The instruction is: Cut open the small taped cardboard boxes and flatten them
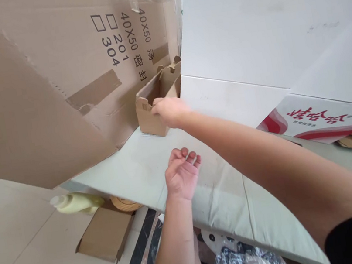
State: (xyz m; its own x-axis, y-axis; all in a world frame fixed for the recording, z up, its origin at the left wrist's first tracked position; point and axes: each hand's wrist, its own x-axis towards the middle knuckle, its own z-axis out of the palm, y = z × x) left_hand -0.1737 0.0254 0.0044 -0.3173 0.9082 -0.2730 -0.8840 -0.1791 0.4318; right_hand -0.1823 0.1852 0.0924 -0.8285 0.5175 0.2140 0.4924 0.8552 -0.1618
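A small brown cardboard box (151, 120) with an open top stands on the pale green cloth-covered surface, wedged against a tall carton. My right hand (171, 111) reaches across to it, fingers closed on the upper edge of its near end. The inside of the box shows only in part, and my fingertips are partly hidden. My left hand (183, 173) hovers above the near side of the cloth surface (220, 205), palm up. Its fingers are loosely bent and apart, with nothing in them.
At left rises a large printed carton (62, 56); white boxes (264, 13) stand behind and right. A red-and-white printed panel (322, 116) lies at right. Below are a pale yellow bottle (77, 202), a flat cardboard box (107, 232) and crinkled clear plastic (248, 260).
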